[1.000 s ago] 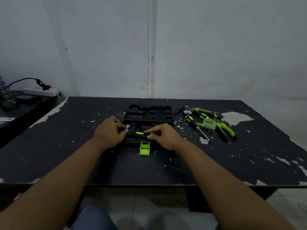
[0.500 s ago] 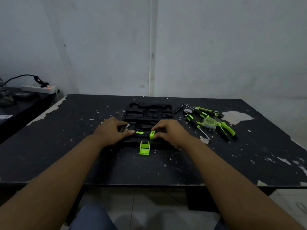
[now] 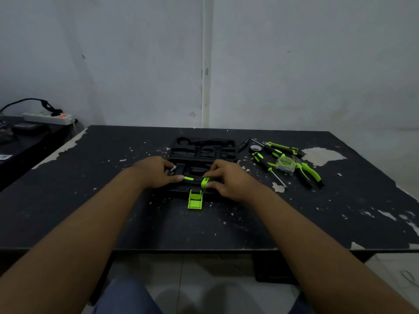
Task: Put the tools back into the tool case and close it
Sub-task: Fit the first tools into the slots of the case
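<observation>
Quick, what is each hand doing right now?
Left hand: closed on the hammer's head end.
Right hand: closed on its handle end, over the tool case.

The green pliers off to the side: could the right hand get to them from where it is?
Probably yes. The pliers lie in the open on the table, right of the right hand, though that hand is busy on the hammer.

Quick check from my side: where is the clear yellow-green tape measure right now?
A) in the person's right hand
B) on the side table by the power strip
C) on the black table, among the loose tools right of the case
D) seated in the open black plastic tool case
C: the clear yellow-green tape measure lies on the black table among the loose green-and-black tools, right of the open black plastic tool case; both hands are at the case.
</observation>
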Tool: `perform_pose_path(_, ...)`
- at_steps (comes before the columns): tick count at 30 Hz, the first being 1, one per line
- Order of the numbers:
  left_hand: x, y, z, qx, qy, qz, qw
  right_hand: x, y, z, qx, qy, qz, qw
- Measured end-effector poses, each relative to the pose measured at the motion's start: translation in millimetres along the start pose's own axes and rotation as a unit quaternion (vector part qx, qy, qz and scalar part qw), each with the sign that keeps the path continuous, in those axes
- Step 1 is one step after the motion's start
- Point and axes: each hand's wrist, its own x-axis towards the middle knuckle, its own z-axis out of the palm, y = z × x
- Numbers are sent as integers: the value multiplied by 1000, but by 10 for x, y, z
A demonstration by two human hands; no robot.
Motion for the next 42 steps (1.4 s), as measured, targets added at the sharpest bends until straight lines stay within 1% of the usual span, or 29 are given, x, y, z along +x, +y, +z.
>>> perform_pose_path(5, -14, -23, -10, -25, -5, 6, 1000, -8, -12, 45, 7, 7, -3, 1000)
perform_pose_path(9, -36, -49, 23, -60, -23, 2, 998, -4, 14, 79, 16, 17, 3, 1000)
perform_pose_path(12, 10, -81, 44, -41, -10, 3, 999, -18, 25, 90, 28, 24, 7, 999)
perform_pose_path(16, 62, -112, 92, -5, 2, 18, 1000, -42, 15, 83, 9, 26, 11, 1000)
perform_pose_path(19, 82, -145, 163, -1, 14, 19, 1000, -48, 28, 101, 18, 30, 20, 999)
perform_pose_path(23, 156, -206, 210, -53, 13, 2, 998, -24, 71, 129, 40, 31, 47, 998)
perform_pose_path(26, 183, -240, 170, -133, -5, -6, 991, 21, 13, 111, 90, 24, 73, 993)
perform_pose_path(28, 219, -289, 131, -152, -26, 2, 988, 69, -58, 101, 103, 4, 86, 991)
perform_pose_path(31, 296, -360, 95, -175, -60, -5, 983, 129, -96, 83, 103, -26, 110, 988)
perform_pose_path(34, 361, -383, 59, -186, -88, -11, 978, 191, -82, 69, 134, -52, 126, 982)
perform_pose_path(39, 381, -472, 70, -197, -133, 0, 971, 313, -84, 139, 169, -50, 154, 972)
perform_pose_path(42, 416, -556, 88, -219, -159, -9, 963, 324, -93, 112, 206, -69, 161, 963)
